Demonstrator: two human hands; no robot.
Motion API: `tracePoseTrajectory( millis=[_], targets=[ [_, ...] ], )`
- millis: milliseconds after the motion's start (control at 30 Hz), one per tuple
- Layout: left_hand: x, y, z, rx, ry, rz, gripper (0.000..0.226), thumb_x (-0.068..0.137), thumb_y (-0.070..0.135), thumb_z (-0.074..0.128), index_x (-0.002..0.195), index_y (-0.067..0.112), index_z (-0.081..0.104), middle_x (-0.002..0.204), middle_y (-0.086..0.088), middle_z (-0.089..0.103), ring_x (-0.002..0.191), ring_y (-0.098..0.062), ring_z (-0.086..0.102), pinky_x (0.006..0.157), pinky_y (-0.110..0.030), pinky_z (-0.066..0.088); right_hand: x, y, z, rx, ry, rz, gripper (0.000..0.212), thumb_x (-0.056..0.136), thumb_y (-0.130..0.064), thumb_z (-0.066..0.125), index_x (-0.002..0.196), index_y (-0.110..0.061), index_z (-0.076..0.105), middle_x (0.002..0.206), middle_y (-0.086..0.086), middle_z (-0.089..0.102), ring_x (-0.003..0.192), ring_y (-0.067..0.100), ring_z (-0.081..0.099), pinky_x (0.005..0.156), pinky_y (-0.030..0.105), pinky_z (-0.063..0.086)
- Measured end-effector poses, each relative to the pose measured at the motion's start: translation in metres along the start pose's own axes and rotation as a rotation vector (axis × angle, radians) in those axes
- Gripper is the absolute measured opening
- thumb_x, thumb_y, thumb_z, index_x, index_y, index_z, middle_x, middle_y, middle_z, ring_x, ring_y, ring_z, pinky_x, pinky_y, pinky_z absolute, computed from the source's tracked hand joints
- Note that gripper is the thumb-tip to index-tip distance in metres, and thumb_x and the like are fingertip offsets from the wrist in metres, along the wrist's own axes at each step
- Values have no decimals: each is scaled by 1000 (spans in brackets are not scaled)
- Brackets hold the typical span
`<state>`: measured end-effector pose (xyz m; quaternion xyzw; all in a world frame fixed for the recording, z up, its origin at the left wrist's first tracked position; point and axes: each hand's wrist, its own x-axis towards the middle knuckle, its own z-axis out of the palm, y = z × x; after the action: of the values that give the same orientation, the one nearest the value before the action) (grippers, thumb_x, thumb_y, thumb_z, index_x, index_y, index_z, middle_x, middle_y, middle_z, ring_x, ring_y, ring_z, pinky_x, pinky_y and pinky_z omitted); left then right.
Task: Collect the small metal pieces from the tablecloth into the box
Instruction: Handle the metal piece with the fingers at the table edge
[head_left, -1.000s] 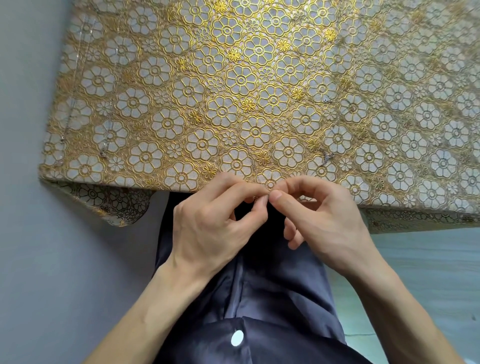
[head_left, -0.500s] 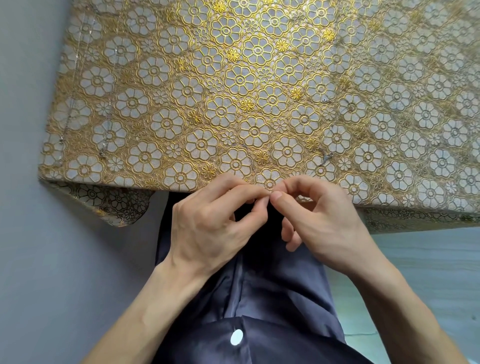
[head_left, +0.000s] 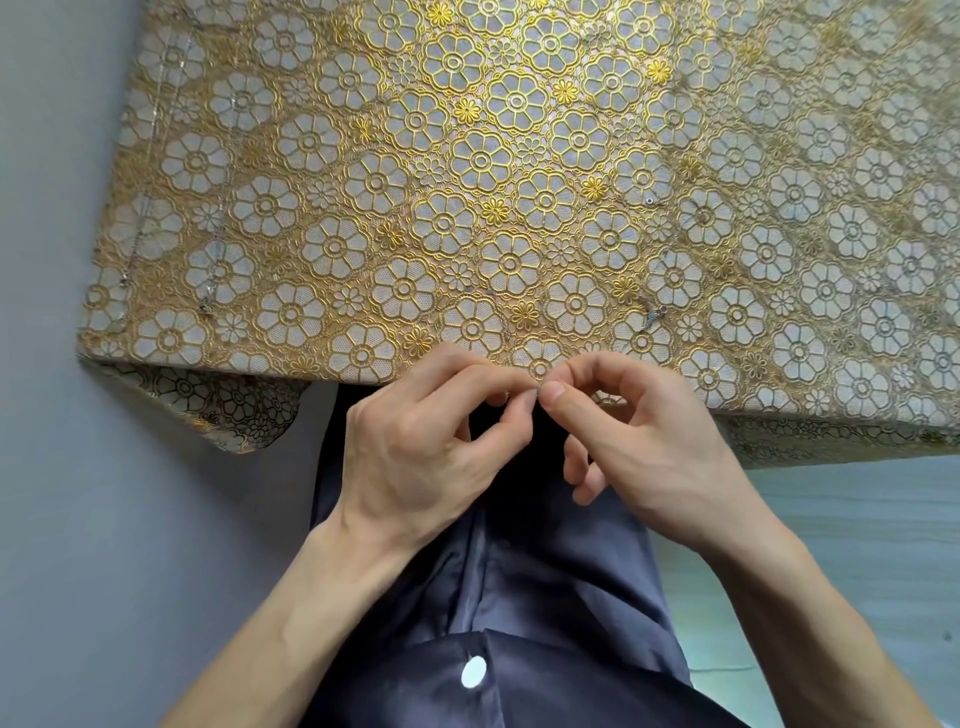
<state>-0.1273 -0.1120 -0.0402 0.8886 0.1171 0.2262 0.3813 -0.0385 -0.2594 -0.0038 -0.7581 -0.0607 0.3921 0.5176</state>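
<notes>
My left hand (head_left: 415, 447) and my right hand (head_left: 649, 441) meet at the near edge of the gold floral tablecloth (head_left: 363, 130). Thumb and forefinger of each pinch the same spot, and a tiny metal piece (head_left: 536, 388) between them is almost hidden. A thin chain (head_left: 501, 317) runs over the cloth toward the fingertips. A small clasp on a chain (head_left: 655, 314) lies just beyond my right hand. A little ring (head_left: 649, 200) sits farther back. More fine chain pieces (head_left: 205, 306) lie near the left edge. No box is in view.
The table's left edge stands against a grey wall (head_left: 47, 364), and the cloth's corner (head_left: 234, 410) hangs down there. My dark garment (head_left: 493, 571) fills the space below the hands. A pale floor (head_left: 857, 545) shows at the right.
Both hands stay pinched together at the table's near edge; the fingertips shift only slightly. Nothing on the cloth has moved.
</notes>
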Motion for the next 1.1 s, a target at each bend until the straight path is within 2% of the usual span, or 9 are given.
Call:
tracePoseTrajectory(
  millis=[267, 367, 500, 667, 800, 900, 1100],
  targets=[
    [0, -2, 0, 58, 21, 53, 4, 89, 19, 77, 89, 17, 80, 82, 3, 71, 61, 0, 40, 49, -27, 50, 0, -2, 0, -11, -9, -11, 10, 94, -18, 67, 85, -15, 68, 54, -7, 55, 45, 12, 57, 43, 28, 50],
    [1, -2, -2, 123, 20, 133, 4, 90, 19, 76, 90, 18, 81, 83, 5, 72, 58, -6, 51, 51, -27, 52, 1, -2, 1, -20, 3, 1, 10, 94, -18, 67, 84, -16, 67, 53, -8, 54, 45, 11, 57, 43, 27, 49],
    [1, -2, -3, 186, 19, 214, 6, 91, 18, 75, 88, 17, 80, 83, 4, 73, 64, -14, 66, 53, -33, 55, 3, -1, 3, -20, -4, 12, 13, 94, -16, 65, 82, -16, 66, 53, -9, 53, 46, 11, 56, 44, 29, 50],
    [-2, -2, -1, 38, 28, 60, 3, 88, 18, 78, 89, 18, 81, 84, 6, 72, 58, 1, 41, 51, -23, 49, 1, -2, 3, 8, -20, 12, 12, 95, -17, 64, 83, -15, 65, 51, -7, 53, 45, 11, 55, 43, 29, 51],
    [-2, 3, 1, -84, 22, -70, 3, 85, 18, 80, 87, 18, 80, 84, 7, 69, 51, -6, 49, 50, -20, 44, 1, -5, 2, 85, -51, 43, 11, 97, -17, 63, 87, -11, 64, 52, 0, 53, 44, 15, 52, 41, 28, 51],
    [-1, 6, -1, -156, -3, -145, 4, 82, 13, 80, 86, 15, 79, 82, 7, 67, 59, 3, 52, 55, -6, 36, -1, -7, 3, 121, -70, 40, 12, 97, -16, 62, 86, -11, 62, 54, 3, 52, 43, 15, 50, 40, 27, 50],
    [-1, 8, -3, -179, -25, -178, 4, 81, 12, 79, 85, 14, 78, 81, 5, 66, 63, 7, 52, 56, -4, 35, 0, -2, 3, 78, -56, -13, 11, 97, -15, 62, 87, -11, 62, 50, -3, 51, 43, 12, 52, 41, 27, 50]
  ],
)
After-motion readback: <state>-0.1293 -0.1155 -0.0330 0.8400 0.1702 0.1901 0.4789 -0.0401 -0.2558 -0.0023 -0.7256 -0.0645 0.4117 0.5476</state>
